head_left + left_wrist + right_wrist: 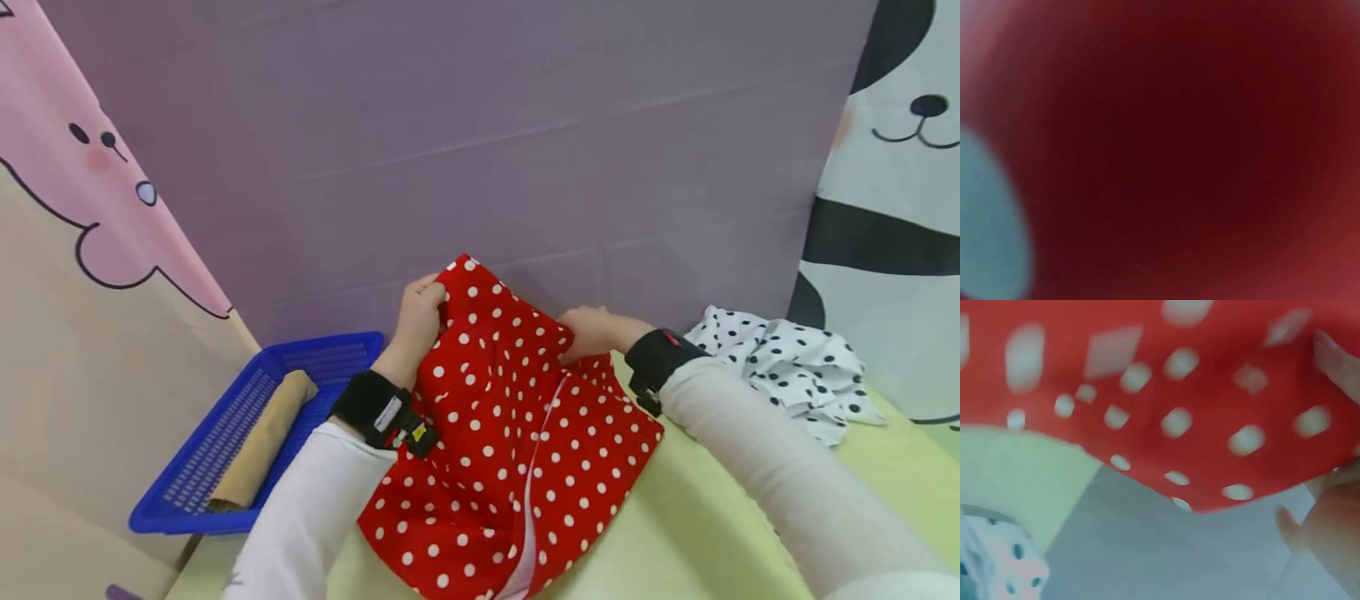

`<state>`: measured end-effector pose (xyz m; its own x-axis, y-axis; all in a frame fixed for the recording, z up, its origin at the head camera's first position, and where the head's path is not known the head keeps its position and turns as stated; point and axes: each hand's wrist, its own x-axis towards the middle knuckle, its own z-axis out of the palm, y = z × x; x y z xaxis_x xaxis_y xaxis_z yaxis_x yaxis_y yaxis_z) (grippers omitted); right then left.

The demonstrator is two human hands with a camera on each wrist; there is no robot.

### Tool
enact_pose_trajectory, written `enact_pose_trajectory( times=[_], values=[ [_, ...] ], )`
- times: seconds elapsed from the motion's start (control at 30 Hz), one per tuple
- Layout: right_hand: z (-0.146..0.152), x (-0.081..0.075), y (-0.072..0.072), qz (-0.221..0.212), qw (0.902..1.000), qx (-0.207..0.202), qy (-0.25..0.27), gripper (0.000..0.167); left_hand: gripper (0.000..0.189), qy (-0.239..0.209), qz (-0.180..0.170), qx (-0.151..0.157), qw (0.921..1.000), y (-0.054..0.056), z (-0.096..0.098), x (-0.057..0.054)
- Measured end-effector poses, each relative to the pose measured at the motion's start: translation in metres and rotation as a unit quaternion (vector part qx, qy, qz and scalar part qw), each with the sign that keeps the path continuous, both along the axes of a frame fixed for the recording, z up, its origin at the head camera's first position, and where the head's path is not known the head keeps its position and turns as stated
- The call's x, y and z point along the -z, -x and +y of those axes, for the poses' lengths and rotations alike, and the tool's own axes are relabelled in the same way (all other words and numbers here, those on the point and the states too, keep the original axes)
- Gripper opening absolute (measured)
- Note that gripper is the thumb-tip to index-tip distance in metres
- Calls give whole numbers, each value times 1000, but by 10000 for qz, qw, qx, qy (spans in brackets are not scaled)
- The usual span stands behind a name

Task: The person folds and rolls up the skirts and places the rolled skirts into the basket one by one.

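A red cloth with white dots [480,400] is held up between both hands, its lower part draping over the table. My left hand [422,317] grips its upper left edge near the top corner. At the upper right edge, my right hand [588,332] pinches the fabric, which bunches there. A pale edge runs down the front where the cloth folds over. Red fabric fills the left wrist view, blurred, hiding the fingers. In the right wrist view, the right fingers [1338,365] lie against the dotted cloth [1210,419].
To the left stands a blue plastic basket [180,467] with a rolled tan cloth [266,442] inside. A crumpled white cloth with black dots [787,362] lies at the right. Behind the yellow-green table [675,533] rises a purple-grey backdrop [480,125].
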<state>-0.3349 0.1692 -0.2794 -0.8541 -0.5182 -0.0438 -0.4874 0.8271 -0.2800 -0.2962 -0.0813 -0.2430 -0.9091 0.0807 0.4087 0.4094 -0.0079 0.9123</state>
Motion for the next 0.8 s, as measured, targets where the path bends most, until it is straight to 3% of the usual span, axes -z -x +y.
enact_pose_trajectory(
  times=[0.1,0.27,0.4,0.5,0.63,0.8],
  values=[
    [15,9,3,-66,9999,-111,-24,51,34,9,97,-367,9993,1,-13,-6],
    [37,14,7,-50,9996,26,291,12,37,-115,143,-666,9976,5,-34,-10],
    [50,12,8,119,9959,360,817,15,36,-78,62,-856,9963,8,-50,-9],
    [58,7,8,377,9865,708,1427,12,35,-128,-58,-984,9951,9,-62,-8],
    [65,-2,3,732,9647,1169,2243,13,32,-216,-100,-1185,9927,9,-74,-7],
    [64,-19,-8,1101,9468,1329,2716,17,22,476,49,-1352,9897,8,-87,-7]
  ],
)
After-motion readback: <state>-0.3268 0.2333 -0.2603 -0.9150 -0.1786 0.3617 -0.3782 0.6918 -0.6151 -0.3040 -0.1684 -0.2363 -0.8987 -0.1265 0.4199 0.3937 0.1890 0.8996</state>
